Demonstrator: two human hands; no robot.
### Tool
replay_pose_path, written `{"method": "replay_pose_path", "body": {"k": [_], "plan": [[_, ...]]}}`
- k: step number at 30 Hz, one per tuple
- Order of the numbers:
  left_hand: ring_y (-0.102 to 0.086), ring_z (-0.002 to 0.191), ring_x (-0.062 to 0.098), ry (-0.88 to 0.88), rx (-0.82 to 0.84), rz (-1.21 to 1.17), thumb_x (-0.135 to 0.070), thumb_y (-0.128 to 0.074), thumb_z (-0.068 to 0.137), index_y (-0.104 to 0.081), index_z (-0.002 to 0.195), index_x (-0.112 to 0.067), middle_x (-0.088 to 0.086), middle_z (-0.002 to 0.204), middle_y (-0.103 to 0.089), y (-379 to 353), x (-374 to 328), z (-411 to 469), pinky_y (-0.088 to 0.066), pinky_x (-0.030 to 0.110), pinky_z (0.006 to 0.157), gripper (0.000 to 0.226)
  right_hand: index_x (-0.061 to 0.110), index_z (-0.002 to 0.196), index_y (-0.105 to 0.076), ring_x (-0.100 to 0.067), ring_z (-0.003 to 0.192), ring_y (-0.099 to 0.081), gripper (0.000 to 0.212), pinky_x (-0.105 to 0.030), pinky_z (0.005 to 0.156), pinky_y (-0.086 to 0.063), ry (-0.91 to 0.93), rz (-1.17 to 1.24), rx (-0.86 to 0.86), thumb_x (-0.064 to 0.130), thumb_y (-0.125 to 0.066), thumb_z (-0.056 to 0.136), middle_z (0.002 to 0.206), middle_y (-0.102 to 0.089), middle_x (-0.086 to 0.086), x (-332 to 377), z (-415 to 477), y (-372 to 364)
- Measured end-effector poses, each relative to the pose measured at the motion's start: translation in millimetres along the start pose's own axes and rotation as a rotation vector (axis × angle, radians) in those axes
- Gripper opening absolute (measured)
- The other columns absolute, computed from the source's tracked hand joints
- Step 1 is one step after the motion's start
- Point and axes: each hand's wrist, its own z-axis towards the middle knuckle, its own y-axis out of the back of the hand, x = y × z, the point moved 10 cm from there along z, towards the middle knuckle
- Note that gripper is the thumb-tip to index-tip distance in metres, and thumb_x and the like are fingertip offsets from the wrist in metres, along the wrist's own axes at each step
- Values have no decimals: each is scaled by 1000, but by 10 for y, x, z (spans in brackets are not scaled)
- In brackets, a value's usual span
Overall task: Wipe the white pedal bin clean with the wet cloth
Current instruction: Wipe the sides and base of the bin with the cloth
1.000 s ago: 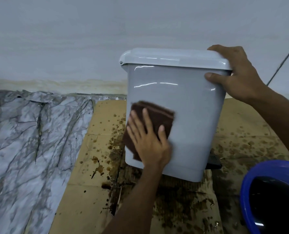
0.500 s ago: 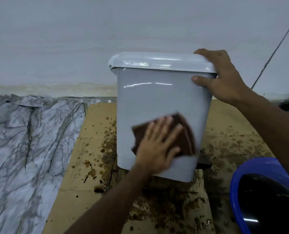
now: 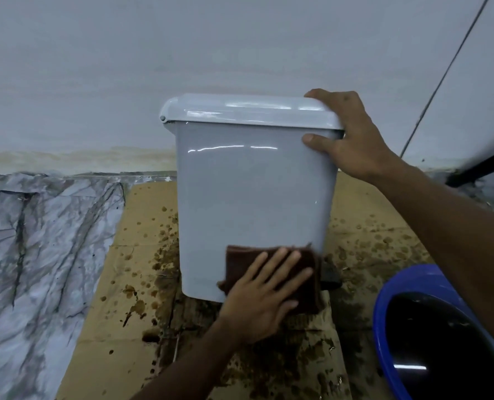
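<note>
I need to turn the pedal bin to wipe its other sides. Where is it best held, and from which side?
Take the pedal bin at its lid rim, from above on the right, as the right hand does: fingers over the lid, thumb under the overhanging lip. The smooth, glossy walls likely give little purchase; the lip does.
</note>
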Motion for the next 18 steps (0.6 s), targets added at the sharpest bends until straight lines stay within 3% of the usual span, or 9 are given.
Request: {"method": "replay_pose_path", "body": {"k": [2,6,8,10,13,18], "plan": [[-7,158,30,62,-13,6,-48,-36,105,-16,163,-25,9,171,-5,22,348,-219,-14,51,124,66,33,142,-48,-13,127,-42,62,-11,102,-32,-9,3,7,23,-73,86,134,-41,-3,-10,-6,1],[-3,158,33,444,-163,0,-50,-30,104,-13,163,-20,16,170,-4,424,1341,-46,-7,52,127,69,35,141,-48,-19,130,-41,63,-34,111,-36,-32,1,12,32,-70,82,132,-40,1,-11,7,-32],[1,157,34,603,-253,-35,-48,-30,104,-16,163,-14,20,169,-5,658,1568,338,-4,54,126,69,37,140,-48,-20,130,-41,62,-38,113,-36,-40,10,14,36,-68,81,131,-40,2,-17,4,-36],[0,157,35,684,-309,-69,-48,-30,105,-18,162,-11,21,169,-6,817,1571,763,-5,55,126,70,36,139,-50,-17,130,-41,59,-33,113,-35,-47,32,5,42,-65,82,130,-41,2,-18,1,-22],[-2,157,36,611,-316,-78,-46,-33,106,-19,162,-10,20,169,-7,885,1218,1199,-5,54,126,68,34,136,-54,-13,129,-43,48,-24,110,-32,-58,72,-30,43,-56,89,127,-43,1,-14,13,10],[-4,158,33,173,-165,-65,-45,-43,105,-22,161,-16,14,169,-10,581,574,935,-14,55,125,67,37,136,-54,-13,132,-40,37,-28,113,-30,-77,102,-21,32,-53,100,128,-43,5,-58,28,2]]}}
